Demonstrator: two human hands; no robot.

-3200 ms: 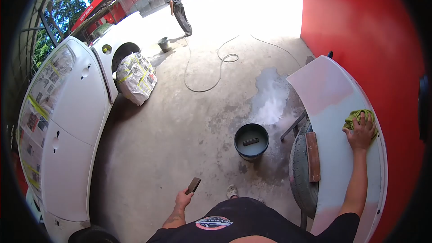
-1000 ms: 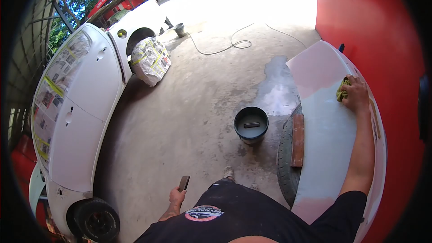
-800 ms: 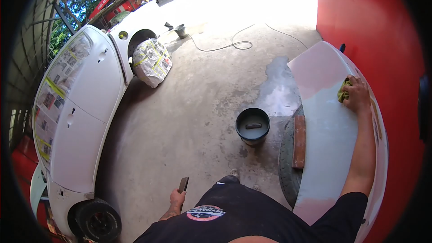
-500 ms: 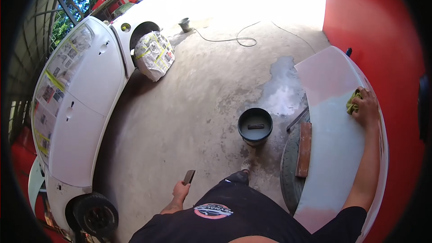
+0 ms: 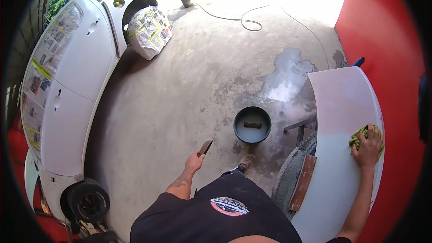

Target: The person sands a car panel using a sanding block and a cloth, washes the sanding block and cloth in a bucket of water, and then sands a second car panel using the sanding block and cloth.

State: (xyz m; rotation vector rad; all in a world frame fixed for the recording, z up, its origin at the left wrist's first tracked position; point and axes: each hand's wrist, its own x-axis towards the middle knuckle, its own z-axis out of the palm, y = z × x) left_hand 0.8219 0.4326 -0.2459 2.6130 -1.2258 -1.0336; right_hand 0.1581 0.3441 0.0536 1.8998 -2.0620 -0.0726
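My right hand (image 5: 368,149) is closed on a crumpled yellow-green cloth (image 5: 358,134) and presses it against the outer edge of a curved car body panel (image 5: 335,166). The panel is pale whitish-green, with a pinkish area at its far end. My left hand (image 5: 194,162) grips a flat, dark sanding block (image 5: 206,147) with a brown side, held in the air over the floor. In front of me stands a black bucket (image 5: 236,132) of cloudy water with another dark block (image 5: 253,125) in it.
The panel rests by an old tyre (image 5: 288,164) and a reddish-brown wooden piece (image 5: 302,182). To the left is a white car (image 5: 81,108) with paper-masked windows and a covered wheel (image 5: 150,31). A hose (image 5: 220,18) crosses the concrete floor near a wet patch (image 5: 288,74). A red wall (image 5: 396,63) borders the right.
My right hand and the cloth have moved along the panel, closer to me. My left hand, still with the sanding block, has shifted forward and right. The camera view has turned somewhat.
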